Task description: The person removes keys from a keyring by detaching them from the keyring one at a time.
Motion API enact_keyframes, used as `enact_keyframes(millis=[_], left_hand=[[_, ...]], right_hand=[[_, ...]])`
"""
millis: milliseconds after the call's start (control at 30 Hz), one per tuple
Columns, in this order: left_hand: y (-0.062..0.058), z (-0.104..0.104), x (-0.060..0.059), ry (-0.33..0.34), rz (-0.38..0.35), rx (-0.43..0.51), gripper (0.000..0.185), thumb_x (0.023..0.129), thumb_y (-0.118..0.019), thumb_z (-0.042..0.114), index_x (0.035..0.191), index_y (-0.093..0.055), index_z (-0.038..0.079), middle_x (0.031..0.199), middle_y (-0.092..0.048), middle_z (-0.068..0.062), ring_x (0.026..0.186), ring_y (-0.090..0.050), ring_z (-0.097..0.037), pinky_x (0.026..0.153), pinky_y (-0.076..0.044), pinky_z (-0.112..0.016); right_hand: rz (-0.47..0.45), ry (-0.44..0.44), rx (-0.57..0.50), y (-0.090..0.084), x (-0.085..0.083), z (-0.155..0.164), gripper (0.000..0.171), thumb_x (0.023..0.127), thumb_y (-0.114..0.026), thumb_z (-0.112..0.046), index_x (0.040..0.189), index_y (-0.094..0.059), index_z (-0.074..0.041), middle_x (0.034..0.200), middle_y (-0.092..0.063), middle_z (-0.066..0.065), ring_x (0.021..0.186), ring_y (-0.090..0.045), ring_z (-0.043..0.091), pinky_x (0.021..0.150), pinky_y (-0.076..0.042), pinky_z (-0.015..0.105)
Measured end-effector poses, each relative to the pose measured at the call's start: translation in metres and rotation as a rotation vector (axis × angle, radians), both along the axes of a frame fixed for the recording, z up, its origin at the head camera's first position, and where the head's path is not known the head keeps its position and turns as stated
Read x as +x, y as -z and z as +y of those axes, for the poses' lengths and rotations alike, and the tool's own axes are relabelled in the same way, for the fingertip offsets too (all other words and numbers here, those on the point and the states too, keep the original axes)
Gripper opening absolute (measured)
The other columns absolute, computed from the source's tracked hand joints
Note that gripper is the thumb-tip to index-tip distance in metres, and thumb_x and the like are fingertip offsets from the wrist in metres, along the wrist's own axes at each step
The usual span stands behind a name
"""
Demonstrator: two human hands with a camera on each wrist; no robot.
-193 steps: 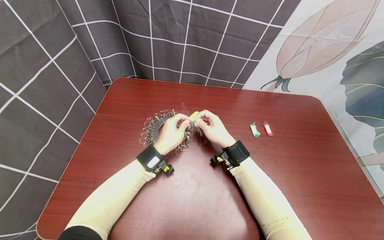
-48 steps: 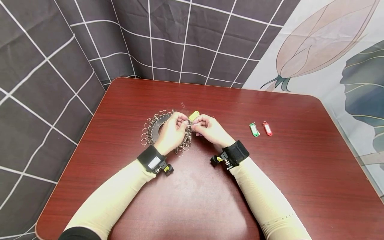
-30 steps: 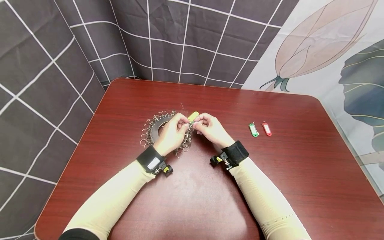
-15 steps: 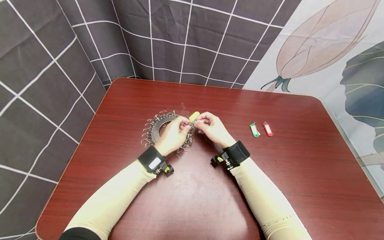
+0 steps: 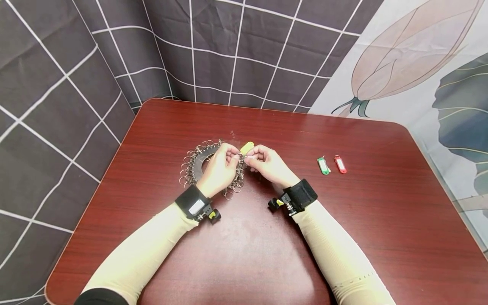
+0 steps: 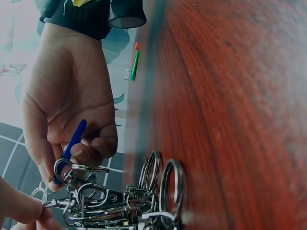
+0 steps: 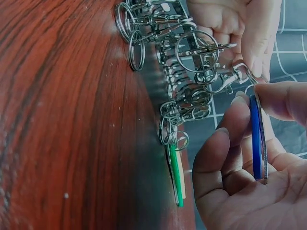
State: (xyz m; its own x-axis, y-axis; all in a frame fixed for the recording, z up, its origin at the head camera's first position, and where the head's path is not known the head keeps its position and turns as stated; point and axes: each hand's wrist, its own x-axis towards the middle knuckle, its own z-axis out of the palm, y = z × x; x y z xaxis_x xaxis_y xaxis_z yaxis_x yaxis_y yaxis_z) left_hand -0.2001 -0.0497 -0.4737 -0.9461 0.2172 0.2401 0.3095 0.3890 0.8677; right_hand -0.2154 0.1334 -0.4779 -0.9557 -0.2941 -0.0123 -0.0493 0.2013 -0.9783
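My left hand (image 5: pixel 217 168) pinches a small split ring (image 6: pixel 39 192) on a metal clasp at the right edge of a dark flat ring-shaped holder (image 5: pixel 197 164). Several clasps with split rings hang round that holder. My right hand (image 5: pixel 273 167) meets it there, thumb and fingertips on the same ring. A blue key tag (image 7: pixel 256 139) and a thin key (image 7: pixel 263 148) hang from this ring inside the right hand's curled fingers. Both are hidden in the head view. A yellow key tag (image 5: pixel 247 148) lies just beyond the fingertips; a green tag (image 7: pixel 177 175) hangs below other clasps.
On the reddish-brown table (image 5: pixel 244 254), a green key tag (image 5: pixel 323 165) and a red key tag (image 5: pixel 340 164) lie to the right of the hands. Grey checked cloth (image 5: pixel 213 55) hangs behind the table's far edge.
Since the oldest frame, the right hand has shifted slightly left and down, and more of the yellow tag shows. The key hanging below the right fingers then no longer shows. Recent shifts are small.
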Motion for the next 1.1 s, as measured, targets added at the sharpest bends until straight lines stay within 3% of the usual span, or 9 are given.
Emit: enact_keyframes(millis=[233,600,833,1100], left_hand=[[0.0012,-0.0007,-0.0005,0.007,0.014,-0.002,0.012,0.095,-0.055,0.005,0.107,-0.054,0.007,0.090,-0.056,-0.005,0.079,-0.054,-0.018,0.071,-0.047,-0.032],[-0.0018,-0.0020,0.0000,0.053,0.037,-0.042,0.012,0.094,-0.056,0.004,0.105,-0.054,0.008,0.086,-0.056,-0.004,0.075,-0.053,-0.017,0.067,-0.046,-0.030],[-0.0021,-0.0006,-0.0005,0.111,0.078,-0.075,0.010,0.095,-0.055,0.002,0.104,-0.053,0.006,0.085,-0.056,-0.005,0.077,-0.054,-0.017,0.069,-0.047,-0.030],[0.0013,-0.0004,-0.0016,0.059,0.039,-0.155,0.015,0.094,-0.058,0.007,0.108,-0.064,0.006,0.089,-0.061,-0.005,0.082,-0.058,-0.018,0.075,-0.048,-0.032]], right_hand=[[-0.007,0.035,-0.025,-0.0007,0.0006,-0.0010,0.014,0.089,-0.064,-0.006,0.101,-0.058,-0.001,0.089,-0.061,0.027,0.066,-0.056,0.013,0.063,-0.049,0.031],[-0.012,0.064,-0.042,-0.0011,0.0006,-0.0017,0.020,0.088,-0.063,-0.004,0.106,-0.056,0.003,0.087,-0.062,0.018,0.066,-0.055,0.016,0.063,-0.048,0.032],[0.017,0.082,-0.038,-0.0011,0.0001,-0.0008,0.016,0.088,-0.062,-0.003,0.103,-0.058,0.001,0.083,-0.062,0.015,0.063,-0.055,0.014,0.060,-0.047,0.031],[0.030,0.096,-0.058,-0.0020,0.0010,-0.0002,0.015,0.088,-0.063,-0.005,0.101,-0.058,-0.001,0.084,-0.063,0.010,0.065,-0.056,0.014,0.062,-0.049,0.031]])
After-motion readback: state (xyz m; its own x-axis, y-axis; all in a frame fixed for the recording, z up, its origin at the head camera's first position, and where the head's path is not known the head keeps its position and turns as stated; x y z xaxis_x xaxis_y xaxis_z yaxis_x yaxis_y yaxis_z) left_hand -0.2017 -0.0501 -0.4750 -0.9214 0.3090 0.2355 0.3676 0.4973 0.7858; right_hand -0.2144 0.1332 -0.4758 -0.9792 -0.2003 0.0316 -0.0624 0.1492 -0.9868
